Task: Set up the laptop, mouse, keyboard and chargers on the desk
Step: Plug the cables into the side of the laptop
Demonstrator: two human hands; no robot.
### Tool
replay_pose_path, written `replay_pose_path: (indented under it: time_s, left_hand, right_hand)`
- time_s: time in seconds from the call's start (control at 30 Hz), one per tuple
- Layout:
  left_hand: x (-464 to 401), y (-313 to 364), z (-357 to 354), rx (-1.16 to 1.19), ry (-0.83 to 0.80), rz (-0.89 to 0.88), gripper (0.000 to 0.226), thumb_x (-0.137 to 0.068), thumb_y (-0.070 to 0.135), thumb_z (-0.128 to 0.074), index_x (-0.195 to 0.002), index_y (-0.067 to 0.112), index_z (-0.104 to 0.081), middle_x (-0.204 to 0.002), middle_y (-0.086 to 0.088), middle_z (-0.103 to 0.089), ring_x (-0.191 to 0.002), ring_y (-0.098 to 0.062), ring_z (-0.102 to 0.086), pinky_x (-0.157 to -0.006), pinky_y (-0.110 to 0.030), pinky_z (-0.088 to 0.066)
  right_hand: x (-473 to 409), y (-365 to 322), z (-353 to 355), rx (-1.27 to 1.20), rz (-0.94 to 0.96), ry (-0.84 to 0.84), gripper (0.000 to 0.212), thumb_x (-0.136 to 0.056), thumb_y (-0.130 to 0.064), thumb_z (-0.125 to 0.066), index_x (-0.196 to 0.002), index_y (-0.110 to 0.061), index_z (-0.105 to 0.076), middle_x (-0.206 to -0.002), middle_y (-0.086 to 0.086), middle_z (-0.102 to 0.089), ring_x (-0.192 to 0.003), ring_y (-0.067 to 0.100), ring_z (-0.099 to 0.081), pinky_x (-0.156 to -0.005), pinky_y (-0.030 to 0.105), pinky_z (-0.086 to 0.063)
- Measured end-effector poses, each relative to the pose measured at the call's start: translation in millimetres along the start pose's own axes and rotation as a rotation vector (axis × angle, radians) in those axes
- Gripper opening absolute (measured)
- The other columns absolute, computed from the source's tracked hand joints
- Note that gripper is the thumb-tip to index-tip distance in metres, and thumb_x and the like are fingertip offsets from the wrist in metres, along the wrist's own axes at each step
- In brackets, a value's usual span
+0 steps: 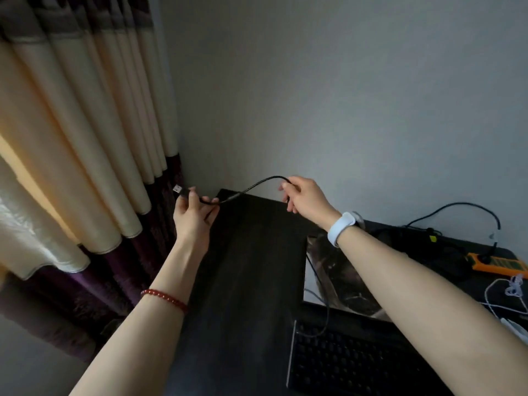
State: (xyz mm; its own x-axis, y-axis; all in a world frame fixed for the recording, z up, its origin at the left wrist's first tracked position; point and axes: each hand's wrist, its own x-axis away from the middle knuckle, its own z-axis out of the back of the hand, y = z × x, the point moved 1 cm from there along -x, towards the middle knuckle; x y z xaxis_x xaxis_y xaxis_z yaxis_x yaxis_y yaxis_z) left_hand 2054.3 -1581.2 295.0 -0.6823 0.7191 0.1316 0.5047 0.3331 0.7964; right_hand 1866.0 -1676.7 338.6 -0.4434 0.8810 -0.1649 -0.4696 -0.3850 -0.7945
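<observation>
Holding a black cable (251, 187) up in the air with both hands, I am standing at the far left corner of the desk (251, 252). My left hand (191, 215) has its fingers curled round the cable just behind the USB plug (180, 190), and the silver tip sticks out past my fingers, up and to the left, toward the curtain (71, 138). From there the cable dips a little, then runs up and to the right in a soft curve to my right hand (305, 200), which pinches it between thumb and fingertips. So the cable's long line goes left to right between my hands, and the plug end is at my left hand, the one nearer to it. Past my right hand a thin cable seems to drop down toward the black keyboard (357, 364), which lies on the near part of the desk, so I think this is the keyboard's own cord. Further right, near the right edge, sit an orange power strip (497, 264) and some white cables (503, 298). I can't see the laptop, so I think I must next find where this plug goes.
</observation>
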Motion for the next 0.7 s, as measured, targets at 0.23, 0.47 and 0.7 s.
replay_pose_path:
  time_s: [0.23, 0.47, 0.7]
  left_hand:
    - [-29.1, 56.6, -53.1, 0.059, -0.076, -0.213, 0.020, -0.101, 0.016, -0.032, -0.115, 0.013, -0.047, -0.070, -0.003, -0.046, -0.074, -0.018, -0.056, -0.078, -0.032, -0.052]
    - [-54.2, 16.8, -34.9, -0.510, 0.081, -0.342, 0.038, -0.097, 0.017, -0.042, -0.134, 0.008, -0.044, -0.083, -0.007, -0.060, -0.076, -0.016, -0.060, -0.077, -0.033, -0.051]
    - [-38.2, -70.7, -1.6, -1.308, -0.165, -0.562, 0.039, -0.096, 0.015, -0.045, -0.134, 0.017, -0.047, -0.091, -0.007, -0.046, -0.081, -0.015, -0.049, -0.079, -0.028, -0.040]
  right_hand:
    - [-62.1, -47.8, 28.4, -0.151, 0.156, 0.094, 0.026, -0.093, -0.007, -0.044, -0.109, -0.011, -0.064, -0.095, 0.006, -0.064, -0.085, 0.021, -0.062, -0.085, 0.041, -0.053]
    - [-32.8, 59.7, -36.7, -0.002, -0.058, -0.389, 0.036, -0.097, -0.015, -0.041, -0.132, -0.013, -0.049, -0.121, 0.016, -0.061, -0.087, 0.017, -0.064, -0.075, 0.029, -0.054]
    - [8.7, 166.0, -32.5, 0.041, -0.215, -0.496, 0.038, -0.097, -0.014, -0.040, -0.134, -0.016, -0.046, -0.129, 0.010, -0.057, -0.091, 0.015, -0.065, -0.074, 0.018, -0.049]
